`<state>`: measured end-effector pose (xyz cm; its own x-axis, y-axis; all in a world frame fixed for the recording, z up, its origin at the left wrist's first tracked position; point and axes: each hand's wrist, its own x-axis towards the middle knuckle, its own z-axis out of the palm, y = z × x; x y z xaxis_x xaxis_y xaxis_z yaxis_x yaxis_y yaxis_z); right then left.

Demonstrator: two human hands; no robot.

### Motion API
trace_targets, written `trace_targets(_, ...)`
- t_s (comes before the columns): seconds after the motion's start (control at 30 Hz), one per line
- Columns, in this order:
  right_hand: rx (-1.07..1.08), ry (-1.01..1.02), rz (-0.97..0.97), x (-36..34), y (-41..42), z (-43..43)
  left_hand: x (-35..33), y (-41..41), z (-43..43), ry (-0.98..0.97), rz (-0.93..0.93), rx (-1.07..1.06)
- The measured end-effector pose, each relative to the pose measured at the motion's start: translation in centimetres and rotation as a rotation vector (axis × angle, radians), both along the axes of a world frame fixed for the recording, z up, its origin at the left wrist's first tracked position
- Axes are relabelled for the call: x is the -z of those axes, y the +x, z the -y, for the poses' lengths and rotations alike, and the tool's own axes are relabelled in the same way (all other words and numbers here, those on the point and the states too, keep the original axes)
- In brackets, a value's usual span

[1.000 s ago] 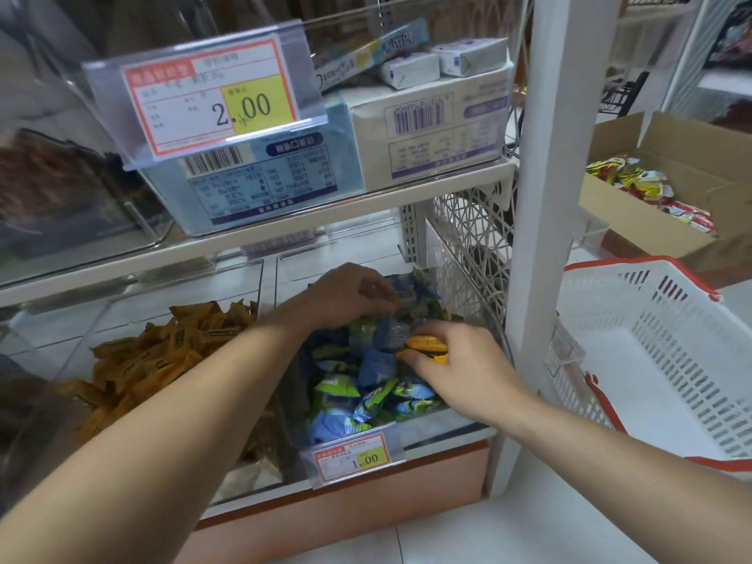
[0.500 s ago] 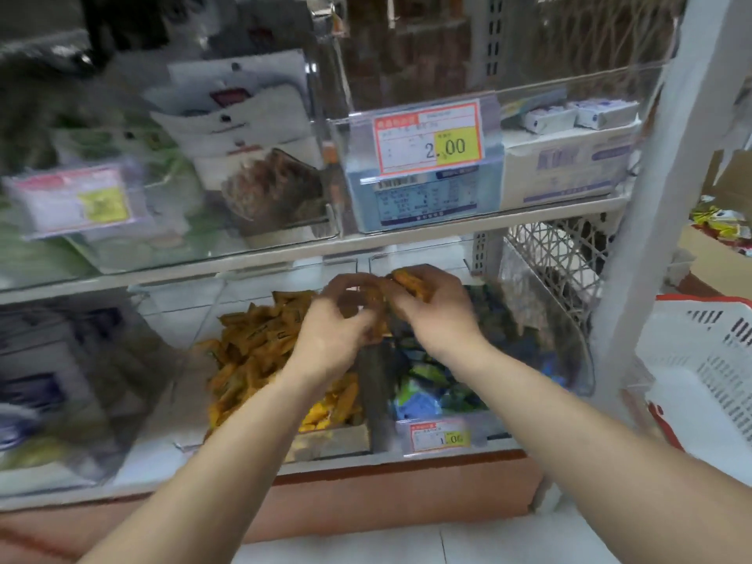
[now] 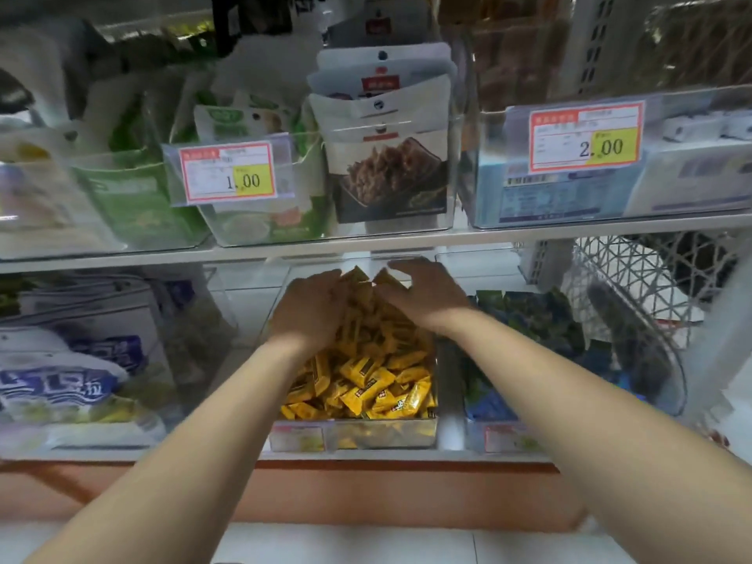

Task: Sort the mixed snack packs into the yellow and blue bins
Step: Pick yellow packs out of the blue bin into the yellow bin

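Head view looks down on a shop shelf [image 3: 366,242]; both hands reach into the clear bin [image 3: 366,435] heaped with yellow packs [image 3: 366,384] on the lower level; the right hand [image 3: 423,297] lies on the back of the heap with fingers spread and straight; the left hand [image 3: 311,309] rests close beside it on the same heap, its fingertips blurred, so I cannot tell whether it grips a pack; blue and green packs [image 3: 529,315] fill the next bin to the right

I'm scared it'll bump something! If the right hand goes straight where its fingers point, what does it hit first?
Probably the yellow snack packs heaped before the right hand; the left hand sits close beyond, depth unclear.
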<state>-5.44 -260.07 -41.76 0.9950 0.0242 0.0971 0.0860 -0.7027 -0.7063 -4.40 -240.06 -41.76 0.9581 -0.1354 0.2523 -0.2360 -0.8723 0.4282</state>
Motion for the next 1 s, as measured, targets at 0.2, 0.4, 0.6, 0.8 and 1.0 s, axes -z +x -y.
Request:
trace_targets(0.2,0.087,-0.224,0.094,1.6,-8.8,8.5,1.8,-1.3,1.8,0.249,-0.026,0.326)
trace_targets(0.4,0.175,-0.537,-0.030,3.6,-13.8,14.1,1.9,2.2,2.3,0.394,-0.208,0.280)
trace_targets(0.6,0.103,-0.628,-0.218,6.4,-13.9,14.7,-2.1,1.3,9.6,0.397,-0.067,0.072)
trace_targets(0.8,0.044,-0.663,-0.147,6.5,-13.5,16.1,-0.5,-1.3,23.8,0.150,-0.180,0.650)
trace_targets(1.0,0.096,-0.545,-0.230,7.2,-13.2,16.7,4.8,1.0,32.2,0.437,-0.250,0.875)
